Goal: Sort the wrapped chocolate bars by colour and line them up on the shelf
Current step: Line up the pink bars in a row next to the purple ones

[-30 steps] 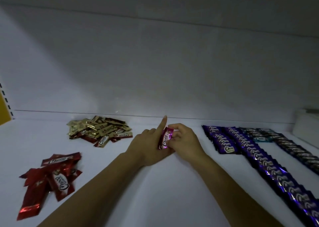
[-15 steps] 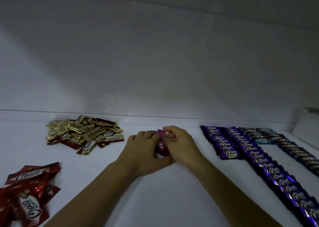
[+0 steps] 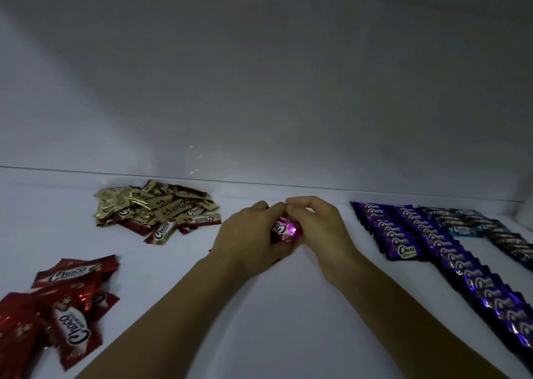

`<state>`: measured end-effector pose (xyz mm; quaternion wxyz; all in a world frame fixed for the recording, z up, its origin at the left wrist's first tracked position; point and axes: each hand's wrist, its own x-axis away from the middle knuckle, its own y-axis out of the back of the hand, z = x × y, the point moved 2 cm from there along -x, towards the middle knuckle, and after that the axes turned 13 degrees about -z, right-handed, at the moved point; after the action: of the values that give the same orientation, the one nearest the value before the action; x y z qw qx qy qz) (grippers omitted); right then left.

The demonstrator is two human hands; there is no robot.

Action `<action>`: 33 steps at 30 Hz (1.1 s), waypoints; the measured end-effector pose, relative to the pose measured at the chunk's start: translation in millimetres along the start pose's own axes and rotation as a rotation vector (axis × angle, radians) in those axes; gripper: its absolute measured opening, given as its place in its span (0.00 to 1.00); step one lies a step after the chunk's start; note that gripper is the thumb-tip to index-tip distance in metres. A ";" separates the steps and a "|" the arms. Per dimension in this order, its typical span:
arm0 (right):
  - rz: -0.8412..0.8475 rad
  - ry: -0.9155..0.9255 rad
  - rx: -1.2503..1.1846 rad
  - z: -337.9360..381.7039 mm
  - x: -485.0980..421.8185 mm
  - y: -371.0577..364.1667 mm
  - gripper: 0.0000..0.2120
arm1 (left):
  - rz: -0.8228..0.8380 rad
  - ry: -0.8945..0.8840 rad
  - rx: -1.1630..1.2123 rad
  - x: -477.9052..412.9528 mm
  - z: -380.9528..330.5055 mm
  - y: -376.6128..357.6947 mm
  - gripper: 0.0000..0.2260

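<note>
Both of my hands meet at the middle of the white shelf [image 3: 288,306] around pink-wrapped chocolate bars [image 3: 285,230]. My left hand [image 3: 248,240] cups them from the left with curled fingers. My right hand [image 3: 317,231] pinches them from the right and top. How many pink bars there are is hidden by my fingers. A loose heap of gold bars [image 3: 155,208] lies at the back left. Red bars [image 3: 57,301] lie in a pile at the front left. Purple bars [image 3: 409,234] run in overlapping rows on the right.
Right of the purple rows lie light blue bars [image 3: 461,228] and a row of dark bars [image 3: 510,240]. The shelf's white back wall [image 3: 259,104] rises just behind the hands. A pale box corner [image 3: 527,217] shows at the far right edge.
My left forefinger, raised one second ago, has curled down. Both hands have closed tighter round the pink bars and now stand a little further back on the shelf.
</note>
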<state>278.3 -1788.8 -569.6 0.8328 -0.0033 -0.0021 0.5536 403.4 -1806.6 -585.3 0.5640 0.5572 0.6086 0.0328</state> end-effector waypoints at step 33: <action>0.067 0.041 0.003 10.8 15.2 3.1 0.05 | -0.298 1.088 1.383 -11.2 16.0 20.1 0.09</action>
<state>281.2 -1773.6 -558.9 0.8137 -0.0132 0.0158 0.5810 425.0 -1816.4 -570.4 -0.2667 0.5951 0.7420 -0.1556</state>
